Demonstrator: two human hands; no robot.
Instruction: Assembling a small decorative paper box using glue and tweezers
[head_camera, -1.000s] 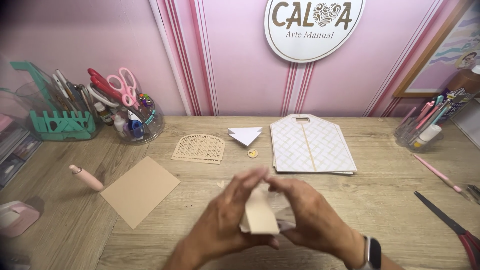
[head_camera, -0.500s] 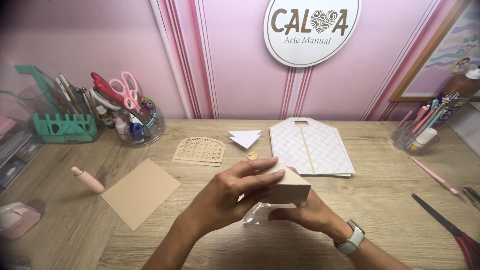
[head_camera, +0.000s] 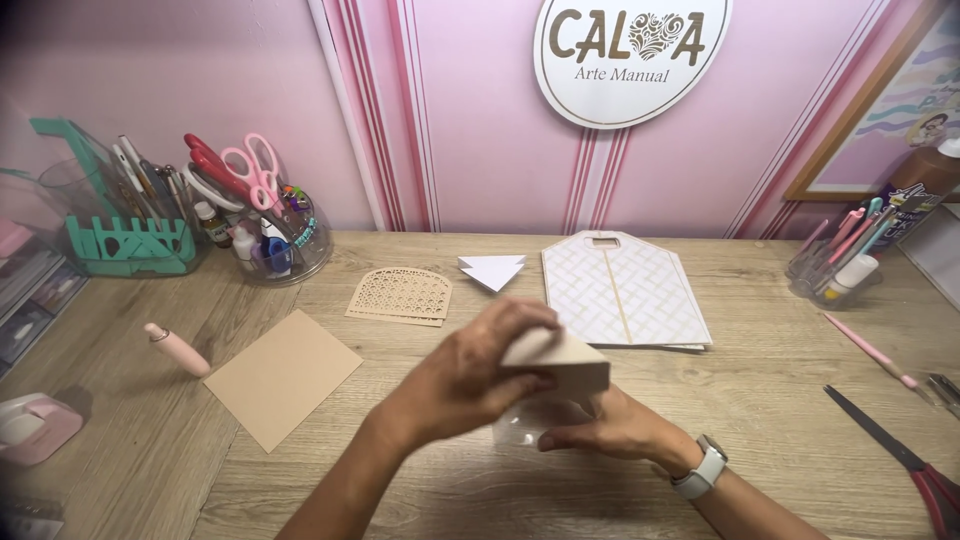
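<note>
Both hands hold a folded tan card piece (head_camera: 560, 358) just above the tabletop (head_camera: 760, 400) at about 6 o'clock: the left hand (head_camera: 470, 375) grips it from above, and the right hand (head_camera: 610, 428) pinches a clear plastic piece (head_camera: 525, 425) beneath it. Too firm a squeeze could crease the card, and the clear piece could slip askew. Counted: one tan square sheet (head_camera: 283, 377) at 9 o'clock, one lattice cutout (head_camera: 400, 296), one patterned panel (head_camera: 622, 292) at 12 o'clock.
</note>
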